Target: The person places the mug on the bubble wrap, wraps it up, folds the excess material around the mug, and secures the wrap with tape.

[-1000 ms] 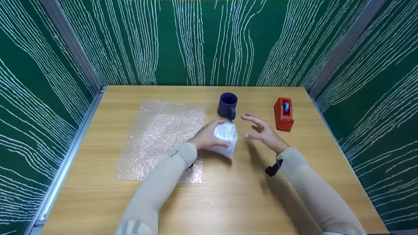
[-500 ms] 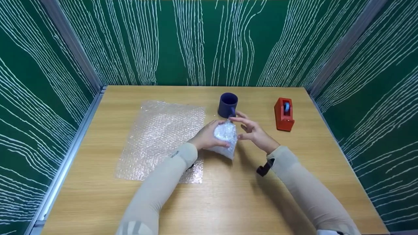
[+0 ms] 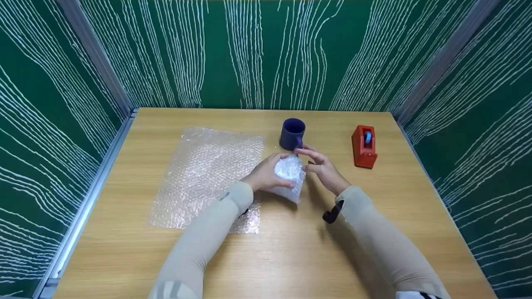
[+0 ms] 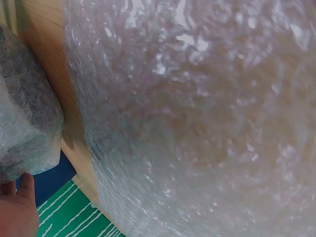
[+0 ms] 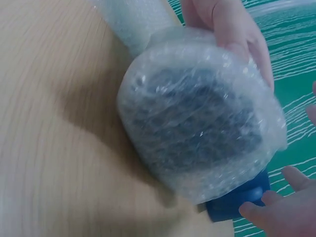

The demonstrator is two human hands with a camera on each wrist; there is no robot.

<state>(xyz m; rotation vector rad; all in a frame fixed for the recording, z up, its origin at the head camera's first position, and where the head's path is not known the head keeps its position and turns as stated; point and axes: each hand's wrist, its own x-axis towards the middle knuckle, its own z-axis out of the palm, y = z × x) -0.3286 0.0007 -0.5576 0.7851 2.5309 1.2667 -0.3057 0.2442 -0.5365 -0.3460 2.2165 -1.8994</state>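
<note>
Right fingers (image 3: 311, 154) nearer; wrapped bundle (image 5: 197, 118), translucent, rounded

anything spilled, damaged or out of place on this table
Nothing stands out. The blue mug stands upright, the red tape dispenser sits to its right, and the bubble wrap sheet lies spread out. The wrapped bundle looks tilted, but the left hand grips it.

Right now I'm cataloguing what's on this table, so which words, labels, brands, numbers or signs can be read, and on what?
No readable text anywhere.
Left sleeve: a small dark mark, too small to read.
Blue mug, red tape dispenser, bubble-wrapped bundle: no lettering visible.
</note>
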